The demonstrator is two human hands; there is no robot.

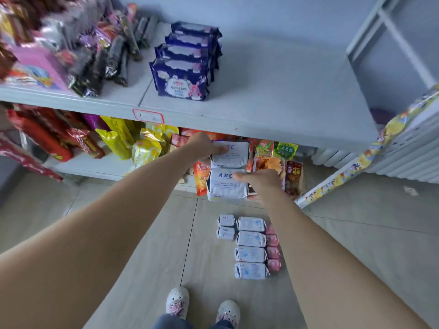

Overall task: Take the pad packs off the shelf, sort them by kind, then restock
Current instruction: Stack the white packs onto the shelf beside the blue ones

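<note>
My left hand point(203, 146) grips the far white ABC pad pack point(234, 153), thumb across its top. My right hand point(260, 182) grips the near white ABC pad pack point(225, 187). Both packs are held in the air just below the front edge of the grey shelf point(273, 91). On that shelf stand several dark blue pad packs point(181, 83) in a row running back. Down on the floor lie two small white ABC packs point(226, 226), a column of larger white packs point(251, 248) and a column of pink packs point(272, 246) beside them.
Snack bags point(95, 58) crowd the left part of the shelf. The lower shelf holds red, yellow and orange snack packs point(142, 148). A patterned rail point(356, 167) runs along the right. My white shoes point(178, 302) stand on the tiled floor near the sorted packs.
</note>
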